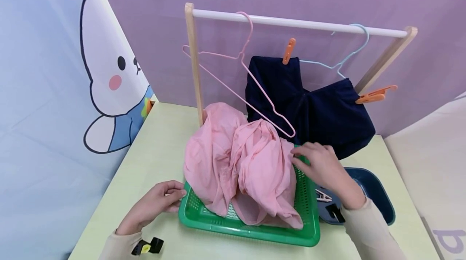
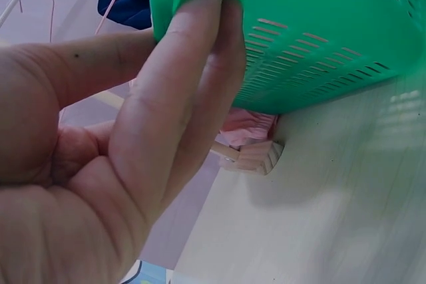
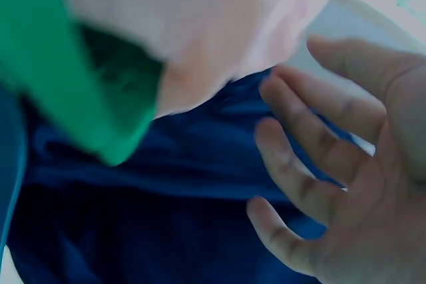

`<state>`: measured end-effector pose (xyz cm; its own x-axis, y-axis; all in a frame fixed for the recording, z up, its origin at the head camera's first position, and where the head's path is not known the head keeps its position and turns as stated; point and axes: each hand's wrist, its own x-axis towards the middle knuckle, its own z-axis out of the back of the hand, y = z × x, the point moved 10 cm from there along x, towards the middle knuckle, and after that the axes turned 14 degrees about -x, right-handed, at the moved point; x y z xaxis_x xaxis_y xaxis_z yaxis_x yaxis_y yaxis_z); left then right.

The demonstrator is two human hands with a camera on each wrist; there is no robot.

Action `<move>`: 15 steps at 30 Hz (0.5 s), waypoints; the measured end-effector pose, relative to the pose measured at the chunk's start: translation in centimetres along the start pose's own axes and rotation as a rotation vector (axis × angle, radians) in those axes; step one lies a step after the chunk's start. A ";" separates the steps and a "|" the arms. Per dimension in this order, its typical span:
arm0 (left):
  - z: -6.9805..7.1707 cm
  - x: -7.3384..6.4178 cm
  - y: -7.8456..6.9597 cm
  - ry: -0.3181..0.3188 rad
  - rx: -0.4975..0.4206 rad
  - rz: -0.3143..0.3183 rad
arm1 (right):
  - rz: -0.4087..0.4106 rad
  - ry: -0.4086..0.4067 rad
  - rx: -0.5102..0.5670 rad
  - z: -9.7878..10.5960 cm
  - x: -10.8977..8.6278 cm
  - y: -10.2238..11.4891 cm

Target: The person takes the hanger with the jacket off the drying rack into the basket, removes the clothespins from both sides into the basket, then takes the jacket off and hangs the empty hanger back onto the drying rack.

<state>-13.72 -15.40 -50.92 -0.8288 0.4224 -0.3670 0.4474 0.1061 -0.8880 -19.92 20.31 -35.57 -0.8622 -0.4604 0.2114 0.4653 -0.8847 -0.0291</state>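
A crumpled pink garment with a zip [image 1: 262, 163] is heaped in a green plastic basket [image 1: 251, 233] with slotted walls. My left hand [image 1: 160, 201] holds the basket's left rim, and the left wrist view shows its fingers [image 2: 166, 91] against the outer wall. Over the basket's far right corner is my right hand [image 1: 320, 167], close beside the pink cloth. In the right wrist view its fingers [image 3: 293, 171] are spread and loosely bent, with nothing between them. Behind it hang dark blue shorts [image 1: 327, 118], clipped with two orange clothespins [image 1: 289, 51].
A wooden rack with a white rod [image 1: 298, 22] stands behind the basket. From it hang an unloaded pink hanger [image 1: 240, 56] and a light blue hanger [image 1: 340, 65] with the shorts. Right of the basket, a dark blue tray [image 1: 382, 195] holds a pale clothespin [image 1: 323, 196].
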 end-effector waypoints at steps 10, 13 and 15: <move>0.1 0.1 0.3 0.000 -0.009 0.008 | -0.188 0.245 0.089 -5.2 5.1 -4.6; 0.0 0.1 0.3 0.004 -0.014 0.009 | -0.234 0.321 0.109 -6.3 5.8 -4.7; 0.0 0.2 0.3 0.007 -0.014 0.009 | -0.250 0.327 0.118 -6.6 6.4 -4.5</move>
<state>-13.74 -15.27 -51.21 -0.8224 0.4297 -0.3728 0.4593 0.1150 -0.8808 -28.85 20.84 -40.58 -0.9607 -0.2488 -0.1236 0.2374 -0.9663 0.0994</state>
